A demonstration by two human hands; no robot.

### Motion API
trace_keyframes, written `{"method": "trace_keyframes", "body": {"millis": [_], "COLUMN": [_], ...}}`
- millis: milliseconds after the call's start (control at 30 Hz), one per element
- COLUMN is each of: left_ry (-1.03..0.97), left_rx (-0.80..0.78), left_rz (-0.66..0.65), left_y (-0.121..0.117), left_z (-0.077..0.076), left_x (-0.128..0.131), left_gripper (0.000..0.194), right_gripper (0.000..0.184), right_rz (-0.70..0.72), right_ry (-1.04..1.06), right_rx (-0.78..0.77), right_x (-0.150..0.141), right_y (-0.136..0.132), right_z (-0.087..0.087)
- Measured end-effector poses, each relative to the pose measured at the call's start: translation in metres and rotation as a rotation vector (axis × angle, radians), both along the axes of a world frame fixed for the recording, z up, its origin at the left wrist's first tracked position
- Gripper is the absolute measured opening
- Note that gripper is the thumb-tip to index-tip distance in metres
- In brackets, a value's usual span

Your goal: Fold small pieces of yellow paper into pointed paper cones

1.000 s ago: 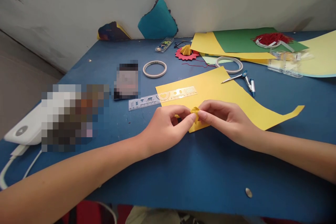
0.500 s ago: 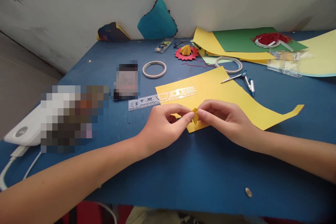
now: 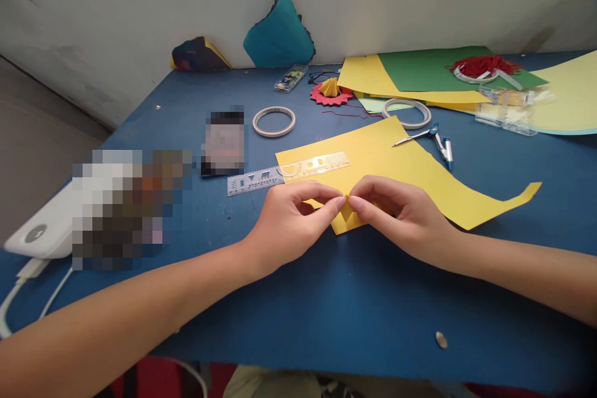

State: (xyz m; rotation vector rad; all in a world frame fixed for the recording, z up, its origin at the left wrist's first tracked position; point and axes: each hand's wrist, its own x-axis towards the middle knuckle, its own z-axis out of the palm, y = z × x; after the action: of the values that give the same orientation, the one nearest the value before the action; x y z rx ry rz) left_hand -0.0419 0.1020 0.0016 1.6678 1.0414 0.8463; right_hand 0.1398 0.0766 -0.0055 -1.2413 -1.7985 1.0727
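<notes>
A small folded piece of yellow paper (image 3: 346, 210) is pinched between the fingertips of both hands, its pointed end downward. My left hand (image 3: 298, 217) grips its left side with thumb and forefinger; my right hand (image 3: 396, 214) grips the right side the same way. The fingertips nearly meet and cover part of the folds. Beneath and behind them lies a large yellow sheet (image 3: 373, 161) with a narrow strip sticking out on the right. A clear stencil ruler (image 3: 261, 181) rests partly on that sheet, and a compass (image 3: 435, 132) lies across its right edge.
Two tape rolls (image 3: 274, 122) lie behind the sheet. Farther back are a red and yellow paper ornament (image 3: 321, 96), stacked coloured paper (image 3: 420, 68), red thread (image 3: 494, 65) and clear plastic cases (image 3: 506, 118). A white power bank (image 3: 37, 224) with a cable sits left, beside blurred items.
The fingertips have closed in on the folded paper, and its upper part shows less. Both hands stay in nearly the same place.
</notes>
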Motion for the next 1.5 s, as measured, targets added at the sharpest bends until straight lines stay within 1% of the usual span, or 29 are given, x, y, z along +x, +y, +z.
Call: {"method": "trace_keyframes", "body": {"millis": [167, 333, 467, 667, 833, 1100, 1500], "left_ry": [-0.035, -0.017, -0.025, -0.001, -0.024, -0.042, -0.025], "left_rx": [-0.069, -0.129, -0.182, -0.165, -0.216, -0.248, -0.199], "left_rz": [0.054, 0.054, 0.054, 0.037, -0.009, -0.020, -0.031], "left_y": [-0.0017, 0.0001, 0.0011, 0.0005, 0.0002, 0.0004, 0.0016], "left_z": [0.0007, 0.0034, 0.0029, 0.0020, 0.0040, 0.0067, 0.0037], "left_x": [0.0002, 0.0000, 0.0004, 0.0010, 0.0009, 0.0021, 0.0018], "left_gripper": [0.012, 0.013, 0.012, 0.013, 0.013, 0.012, 0.013], "right_gripper": [0.020, 0.020, 0.016, 0.010, 0.007, 0.006, 0.006], "right_rz": [-0.002, -0.013, -0.038, -0.040, -0.041, -0.050, -0.071], "right_ry": [0.024, 0.016, 0.030, 0.014, -0.041, -0.014, 0.002], "right_rx": [0.024, 0.023, 0.035, 0.162, 0.235, 0.233, 0.213], "right_x": [0.0004, -0.0001, -0.0008, -0.0014, -0.0026, -0.0017, -0.0018], "right_y": [0.0003, 0.0000, -0.0006, -0.0001, 0.0007, 0.0006, 0.0015], "right_z": [-0.0004, -0.0013, -0.0035, -0.0047, -0.0029, -0.0048, -0.0073]}}
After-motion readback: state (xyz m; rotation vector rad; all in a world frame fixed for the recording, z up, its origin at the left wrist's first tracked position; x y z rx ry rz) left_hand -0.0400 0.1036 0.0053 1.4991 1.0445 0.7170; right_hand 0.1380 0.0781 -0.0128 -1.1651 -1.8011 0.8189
